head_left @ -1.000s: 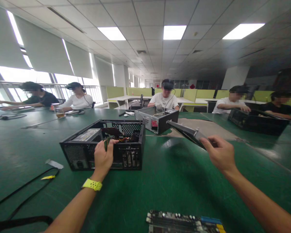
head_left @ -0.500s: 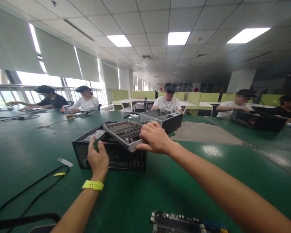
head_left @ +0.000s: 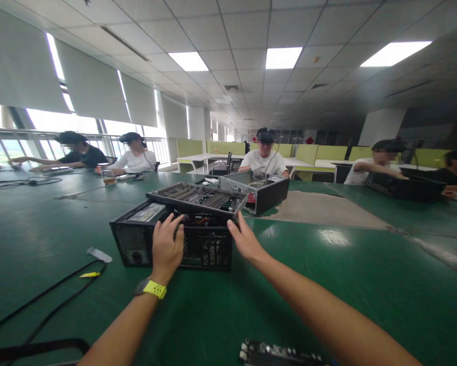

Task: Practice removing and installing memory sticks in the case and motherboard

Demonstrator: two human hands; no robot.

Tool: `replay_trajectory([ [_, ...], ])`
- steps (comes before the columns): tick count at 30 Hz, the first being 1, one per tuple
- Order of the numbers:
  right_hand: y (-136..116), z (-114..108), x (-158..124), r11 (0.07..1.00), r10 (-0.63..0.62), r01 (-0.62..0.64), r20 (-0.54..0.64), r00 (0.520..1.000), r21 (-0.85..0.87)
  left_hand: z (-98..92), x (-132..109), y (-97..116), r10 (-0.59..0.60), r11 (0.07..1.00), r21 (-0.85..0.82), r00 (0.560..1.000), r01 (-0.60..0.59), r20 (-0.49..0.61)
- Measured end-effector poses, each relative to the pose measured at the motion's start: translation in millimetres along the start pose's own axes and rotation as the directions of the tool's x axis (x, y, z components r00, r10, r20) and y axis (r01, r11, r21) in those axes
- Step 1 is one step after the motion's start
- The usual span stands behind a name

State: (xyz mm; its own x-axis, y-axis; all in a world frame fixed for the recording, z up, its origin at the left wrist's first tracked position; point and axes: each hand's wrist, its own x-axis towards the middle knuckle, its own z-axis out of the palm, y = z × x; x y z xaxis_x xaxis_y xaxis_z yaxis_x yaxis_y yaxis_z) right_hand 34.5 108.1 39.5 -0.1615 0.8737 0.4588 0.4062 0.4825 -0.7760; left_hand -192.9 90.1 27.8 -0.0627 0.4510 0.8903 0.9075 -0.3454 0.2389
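Observation:
A black computer case (head_left: 136, 249) lies on its side with its top uncovered. Across it rests a grey metal tray-like frame (head_left: 197, 195), its slotted inside facing up. My right hand (head_left: 245, 238) has its fingers stretched out against the frame's right end, not wrapped round it. At the case's front edge is my left hand (head_left: 168, 244), with a thin dark strip (head_left: 178, 222), seemingly a small circuit board seen edge-on, between thumb and fingers. Some wires show inside the case below the frame.
A motherboard (head_left: 277, 352) lies at the bottom edge of view. Black cables (head_left: 49, 279) run along the left of the green table (head_left: 327, 290). Beyond my case stands another open case (head_left: 270, 193), with a person (head_left: 264, 157) behind it. Other people sit left and right.
The metal frame has swung round and settled flatter across the case. My right hand has released its grip and moved down beside the frame's end. My left hand has shifted right.

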Motion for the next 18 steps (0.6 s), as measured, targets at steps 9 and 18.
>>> replay_trajectory([
  [9, -13.4, 42.2, 8.5, 0.997, 0.074, -0.074, 0.038, 0.997, 0.002, 6.2, 8.0, -24.4, -0.025, 1.000, -0.012, 1.000, 0.025, -0.012],
  [18, -37.0, -47.6, -26.5, 0.989, 0.045, 0.024, 0.454, 0.890, -0.144, -20.7, 24.8, 50.0, -0.356, 0.928, -0.116, 0.935, 0.353, 0.000],
])
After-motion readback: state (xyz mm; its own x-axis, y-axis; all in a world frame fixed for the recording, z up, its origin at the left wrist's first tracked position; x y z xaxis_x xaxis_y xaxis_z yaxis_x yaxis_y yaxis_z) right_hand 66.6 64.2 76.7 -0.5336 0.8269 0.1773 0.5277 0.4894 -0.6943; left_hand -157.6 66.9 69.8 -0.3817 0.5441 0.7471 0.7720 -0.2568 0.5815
